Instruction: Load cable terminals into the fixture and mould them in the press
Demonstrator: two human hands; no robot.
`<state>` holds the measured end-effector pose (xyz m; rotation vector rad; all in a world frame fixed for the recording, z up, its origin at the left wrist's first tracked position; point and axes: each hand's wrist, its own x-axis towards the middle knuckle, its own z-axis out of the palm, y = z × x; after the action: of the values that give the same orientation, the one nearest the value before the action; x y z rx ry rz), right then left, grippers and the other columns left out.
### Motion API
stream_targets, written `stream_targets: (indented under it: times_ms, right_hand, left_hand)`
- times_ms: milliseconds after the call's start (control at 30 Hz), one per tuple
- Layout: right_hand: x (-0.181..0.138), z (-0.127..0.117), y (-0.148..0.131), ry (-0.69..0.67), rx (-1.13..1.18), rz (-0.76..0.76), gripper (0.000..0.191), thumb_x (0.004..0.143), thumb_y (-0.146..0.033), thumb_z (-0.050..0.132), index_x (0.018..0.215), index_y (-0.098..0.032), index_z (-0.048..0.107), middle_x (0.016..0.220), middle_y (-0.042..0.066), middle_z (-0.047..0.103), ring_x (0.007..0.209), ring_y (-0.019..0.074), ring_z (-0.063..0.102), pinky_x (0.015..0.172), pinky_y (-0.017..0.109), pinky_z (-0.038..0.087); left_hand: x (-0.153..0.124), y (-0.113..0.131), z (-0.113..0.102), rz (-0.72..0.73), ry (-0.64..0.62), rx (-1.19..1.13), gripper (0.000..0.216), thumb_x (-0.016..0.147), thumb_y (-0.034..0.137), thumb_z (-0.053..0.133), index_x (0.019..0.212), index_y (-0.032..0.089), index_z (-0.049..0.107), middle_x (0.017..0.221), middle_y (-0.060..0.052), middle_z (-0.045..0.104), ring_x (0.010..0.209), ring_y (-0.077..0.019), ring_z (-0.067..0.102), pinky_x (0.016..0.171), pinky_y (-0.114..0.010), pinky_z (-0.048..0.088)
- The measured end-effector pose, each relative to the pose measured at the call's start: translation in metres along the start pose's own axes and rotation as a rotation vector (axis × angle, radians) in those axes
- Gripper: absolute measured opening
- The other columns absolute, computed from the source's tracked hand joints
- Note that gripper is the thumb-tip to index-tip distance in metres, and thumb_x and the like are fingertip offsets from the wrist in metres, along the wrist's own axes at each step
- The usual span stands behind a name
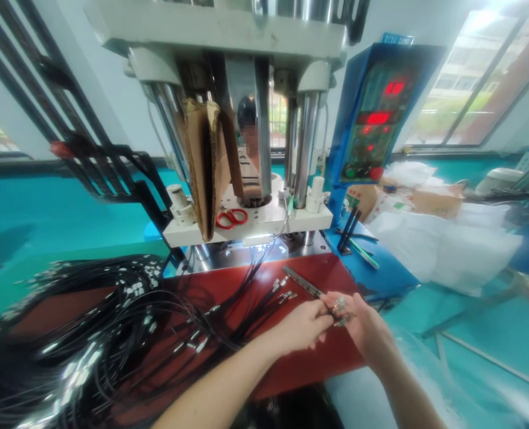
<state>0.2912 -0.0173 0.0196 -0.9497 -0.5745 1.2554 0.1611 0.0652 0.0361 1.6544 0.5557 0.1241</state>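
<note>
Over the right part of the reddish-brown work table [300, 363], my two hands are close together. My left hand [302, 325] is closed, its fingers curled at the near end of a dark narrow metal strip [302, 281]. The strip slants away toward the press. My right hand [360, 322] has its fingers bent around several small shiny connectors [341, 305] beside that same end. The exact finger contacts are blurred. Just left of the strip lie black cables [255, 304] with silvery end pieces [286, 295].
A large bundle of black cables [90, 351] covers the table's left. Ahead stands a press [246, 238] with red-handled scissors [232, 218] and folded cardboard [202, 173] on its plate. A blue control box [376, 113] and white sacks [443, 244] are to the right. A person [249, 149] shows behind the press columns.
</note>
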Motion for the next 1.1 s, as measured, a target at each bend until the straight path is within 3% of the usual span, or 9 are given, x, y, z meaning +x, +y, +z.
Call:
stream_targets:
  times_ms: [233,400,467,600,733,833,900,967,1100]
  right_hand:
    - [0.003,0.008,0.006,0.039,-0.373,-0.144,0.038,0.086,-0.044,0.044,0.113,-0.022,0.057,0.115,0.010,0.058,0.101,0.0266,0.056,0.080,0.040,0.048]
    - [0.009,0.013,0.008,-0.046,-0.478,-0.036,0.042,0.087,-0.047,0.040,0.123,-0.026,0.045,0.125,0.010,0.051,0.060,0.0161,0.063,0.045,0.028,0.050]
    - [0.015,0.011,0.007,-0.101,-0.530,-0.021,0.045,0.086,-0.048,0.042,0.124,-0.024,0.043,0.125,0.011,0.050,0.065,0.0170,0.063,0.050,0.029,0.052]
    - [0.024,-0.008,-0.002,-0.108,-0.652,-0.157,0.045,0.090,-0.042,0.035,0.131,-0.025,0.037,0.123,0.008,0.053,0.112,0.0221,0.049,0.091,0.037,0.043]
    - [0.017,-0.032,-0.005,0.022,-1.317,-0.293,0.039,0.084,-0.025,0.045,0.122,-0.015,0.049,0.121,0.013,0.054,0.113,0.0288,0.045,0.096,0.045,0.035]
    - [0.003,-0.029,0.001,0.022,-1.937,-0.349,0.038,0.076,-0.004,0.042,0.111,-0.007,0.056,0.102,0.017,0.060,0.098,0.0310,0.052,0.087,0.046,0.038]
    - [-0.002,-0.021,0.005,0.062,-2.155,-0.316,0.040,0.073,0.001,0.038,0.108,-0.006,0.056,0.090,0.016,0.060,0.085,0.0292,0.055,0.077,0.042,0.042]
    - [-0.003,-0.016,0.006,0.083,-2.172,-0.237,0.034,0.069,0.000,0.041,0.097,-0.008,0.057,0.083,0.014,0.059,0.076,0.0278,0.056,0.066,0.037,0.042]
    - [0.005,-0.024,0.004,0.011,-1.664,-0.029,0.013,0.064,-0.007,0.043,0.070,-0.018,0.047,0.064,0.003,0.055,0.061,0.0195,0.056,0.053,0.027,0.037]
  left_hand:
    - [0.015,-0.001,-0.002,-0.032,-0.157,-0.134,0.017,0.070,0.030,0.056,0.073,0.014,0.050,0.058,0.003,0.048,0.040,-0.0058,0.043,0.037,-0.018,0.035]
    - [0.024,-0.011,0.000,-0.028,-0.143,-0.314,0.030,0.063,0.038,0.065,0.071,0.011,0.053,0.058,0.001,0.052,0.042,-0.0078,0.047,0.038,-0.020,0.038]
    - [0.025,-0.016,0.000,-0.021,-0.159,-0.393,0.033,0.062,0.040,0.066,0.071,0.011,0.054,0.058,-0.001,0.054,0.041,-0.0087,0.049,0.039,-0.021,0.039]
    - [0.022,-0.021,-0.005,-0.017,-0.096,-0.547,0.033,0.066,0.041,0.062,0.079,0.013,0.052,0.050,0.001,0.052,0.033,-0.0065,0.041,0.032,-0.017,0.028]
    - [0.019,-0.022,-0.013,-0.040,-0.025,-0.665,0.031,0.073,0.043,0.055,0.082,0.013,0.052,0.049,0.003,0.048,0.033,-0.0051,0.037,0.033,-0.017,0.024]
    - [0.020,-0.024,-0.014,-0.066,0.006,-0.651,0.033,0.072,0.043,0.056,0.079,0.011,0.055,0.047,0.004,0.044,0.034,-0.0040,0.034,0.034,-0.017,0.021]
    - [0.022,-0.025,-0.014,-0.065,0.028,-0.659,0.032,0.069,0.041,0.059,0.075,0.010,0.055,0.047,0.004,0.043,0.035,-0.0037,0.033,0.034,-0.017,0.019]
    - [0.022,-0.025,-0.015,-0.072,0.021,-0.689,0.030,0.066,0.038,0.064,0.073,0.011,0.053,0.049,0.004,0.044,0.036,-0.0036,0.034,0.035,-0.017,0.019]
    - [0.023,-0.028,-0.017,-0.092,-0.019,-0.682,0.029,0.059,0.032,0.068,0.069,0.014,0.048,0.049,0.005,0.044,0.037,-0.0039,0.034,0.035,-0.017,0.020]
